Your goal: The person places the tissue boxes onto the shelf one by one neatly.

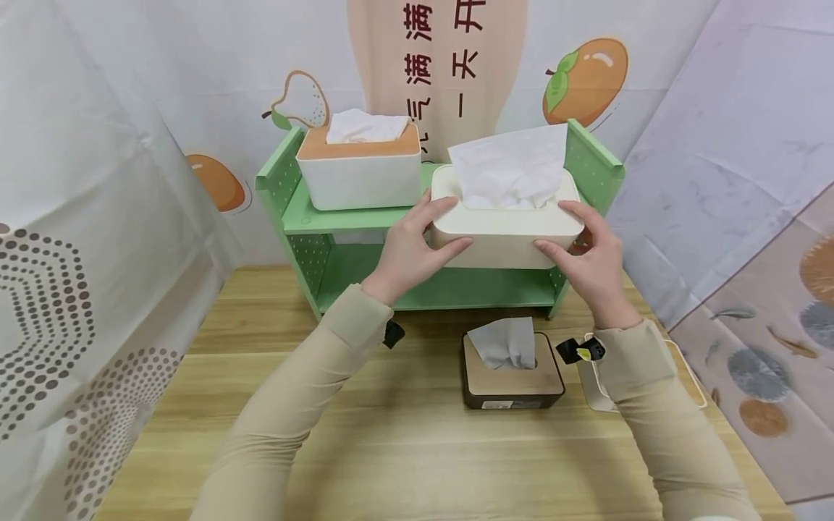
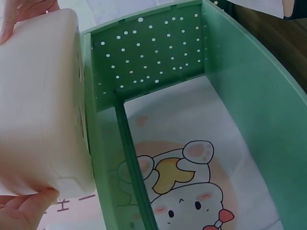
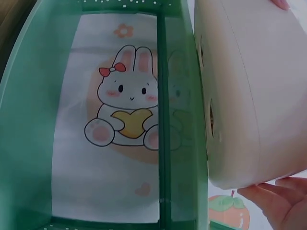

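Observation:
A cream tissue box point(image 1: 502, 250) with a white tissue standing out of its top is at the right half of the green shelf's point(image 1: 417, 289) upper tier. My left hand point(image 1: 413, 250) grips its left end, thumb on the front and fingers at the top edge. At the right end my right hand point(image 1: 593, 264) holds it the same way. Both wrist views show the underside of the cream box point(image 2: 43, 105) close against the upper tier's edge. To its left on that tier sits a white tissue box point(image 1: 365, 184) with a wooden lid.
On the wooden table point(image 1: 391, 470), before the shelf, stands a dark tissue box point(image 1: 515, 398) with a wood-coloured top and grey tissue. A white box with a wood-coloured top point(image 1: 684, 369) lies partly hidden under my right forearm. Printed curtains point(image 1: 704, 145) enclose the table.

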`<state>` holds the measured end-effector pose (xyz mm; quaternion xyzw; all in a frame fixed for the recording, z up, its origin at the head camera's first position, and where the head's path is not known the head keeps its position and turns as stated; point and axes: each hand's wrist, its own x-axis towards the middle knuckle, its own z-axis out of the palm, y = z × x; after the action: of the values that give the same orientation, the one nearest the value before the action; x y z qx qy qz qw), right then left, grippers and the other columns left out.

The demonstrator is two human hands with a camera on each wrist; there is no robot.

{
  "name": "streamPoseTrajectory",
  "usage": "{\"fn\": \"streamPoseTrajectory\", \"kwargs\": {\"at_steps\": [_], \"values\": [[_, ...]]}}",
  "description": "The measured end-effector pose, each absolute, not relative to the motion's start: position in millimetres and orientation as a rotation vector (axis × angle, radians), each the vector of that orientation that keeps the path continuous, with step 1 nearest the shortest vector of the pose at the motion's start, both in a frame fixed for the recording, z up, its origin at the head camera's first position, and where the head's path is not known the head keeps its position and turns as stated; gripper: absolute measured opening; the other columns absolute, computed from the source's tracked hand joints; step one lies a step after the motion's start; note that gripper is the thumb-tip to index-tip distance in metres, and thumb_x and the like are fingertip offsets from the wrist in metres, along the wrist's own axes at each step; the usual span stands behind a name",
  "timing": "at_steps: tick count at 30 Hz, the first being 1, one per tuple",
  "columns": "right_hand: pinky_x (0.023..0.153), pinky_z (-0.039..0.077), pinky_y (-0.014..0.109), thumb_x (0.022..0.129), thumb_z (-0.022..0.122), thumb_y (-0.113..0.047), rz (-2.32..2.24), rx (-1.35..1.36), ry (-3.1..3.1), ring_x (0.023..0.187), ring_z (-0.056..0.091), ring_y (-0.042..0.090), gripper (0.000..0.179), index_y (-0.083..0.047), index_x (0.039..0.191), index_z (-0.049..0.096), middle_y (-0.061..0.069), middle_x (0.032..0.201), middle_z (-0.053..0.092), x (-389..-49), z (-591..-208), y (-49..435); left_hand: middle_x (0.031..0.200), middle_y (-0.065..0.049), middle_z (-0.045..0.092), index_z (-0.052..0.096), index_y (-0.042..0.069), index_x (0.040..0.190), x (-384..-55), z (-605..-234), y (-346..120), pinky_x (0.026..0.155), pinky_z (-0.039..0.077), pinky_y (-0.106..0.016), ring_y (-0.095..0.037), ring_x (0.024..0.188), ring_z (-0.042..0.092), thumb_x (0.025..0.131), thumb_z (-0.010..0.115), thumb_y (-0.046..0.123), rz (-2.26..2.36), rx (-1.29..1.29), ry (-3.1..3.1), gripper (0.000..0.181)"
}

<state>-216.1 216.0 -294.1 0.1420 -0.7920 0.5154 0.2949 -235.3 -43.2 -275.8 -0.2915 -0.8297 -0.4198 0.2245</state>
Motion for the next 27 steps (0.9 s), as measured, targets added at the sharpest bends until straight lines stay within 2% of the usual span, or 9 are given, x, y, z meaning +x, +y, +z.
{"fn": "streamPoseTrajectory", "kwargs": {"at_steps": [2, 6, 11, 16, 21, 27], "values": [[0.063, 0.045, 0.009, 0.077, 0.075, 0.001, 1.348, 0.373, -2.114, 0.070, 0.053, 0.001, 0.056, -0.006, 0.129, 0.056, 0.003, 0.123, 0.056, -220.1, -293.6, 216.8, 0.140, -0.010, 0.051, 0.057, 0.011, 0.130, -238.8, -275.3, -42.2, 0.104, 0.041, -0.041, -0.026, 0.140, 0.032, 0.081, 0.076, 0.029, -1.149, -0.793, -2.310, 0.056], [0.065, 0.044, 0.010, 0.079, 0.074, -0.004, 1.355, 0.343, -2.147, 0.076, 0.053, 0.002, 0.056, -0.007, 0.131, 0.053, 0.011, 0.129, 0.053, -226.1, -289.8, 218.0, 0.146, -0.009, 0.044, 0.054, 0.014, 0.133, -244.1, -271.5, -38.0, 0.108, 0.037, -0.042, -0.024, 0.143, 0.026, 0.084, 0.072, 0.031, -1.174, -0.777, -2.371, 0.055], [0.071, 0.043, 0.013, 0.084, 0.072, -0.011, 1.371, 0.327, -2.240, 0.089, 0.051, 0.004, 0.057, -0.011, 0.136, 0.048, 0.009, 0.137, 0.047, -233.3, -280.0, 219.7, 0.152, -0.011, 0.033, 0.051, 0.016, 0.134, -250.0, -265.3, -33.3, 0.112, 0.030, -0.044, -0.024, 0.146, 0.014, 0.090, 0.066, 0.032, -1.224, -0.768, -2.443, 0.050], [0.069, 0.044, 0.012, 0.086, 0.070, -0.014, 1.349, 0.339, -2.306, 0.092, 0.051, 0.004, 0.056, -0.011, 0.136, 0.047, 0.008, 0.139, 0.046, -241.8, -270.6, 222.5, 0.151, -0.009, 0.036, 0.049, 0.015, 0.135, -255.0, -259.4, -30.9, 0.114, 0.025, -0.046, -0.026, 0.147, 0.010, 0.092, 0.061, 0.033, -1.208, -0.756, -2.486, 0.047], [0.069, 0.044, 0.013, 0.086, 0.070, -0.022, 1.343, 0.302, -2.367, 0.103, 0.054, 0.016, 0.054, -0.015, 0.136, 0.048, 0.008, 0.140, 0.045, -251.9, -265.0, 224.6, 0.151, -0.007, 0.036, 0.048, 0.016, 0.137, -263.7, -255.5, -29.4, 0.116, 0.021, -0.043, -0.025, 0.147, 0.010, 0.093, 0.060, 0.034, -1.216, -0.729, -2.517, 0.049], [0.066, 0.044, 0.015, 0.088, 0.067, -0.029, 1.376, 0.261, -2.420, 0.113, 0.053, 0.031, 0.054, -0.020, 0.137, 0.048, 0.008, 0.143, 0.043, -266.8, -259.0, 226.9, 0.148, -0.005, 0.041, 0.048, 0.015, 0.137, -280.4, -254.2, -26.3, 0.117, 0.019, -0.038, -0.028, 0.146, 0.016, 0.093, 0.060, 0.035, -1.239, -0.686, -2.507, 0.049]]}}
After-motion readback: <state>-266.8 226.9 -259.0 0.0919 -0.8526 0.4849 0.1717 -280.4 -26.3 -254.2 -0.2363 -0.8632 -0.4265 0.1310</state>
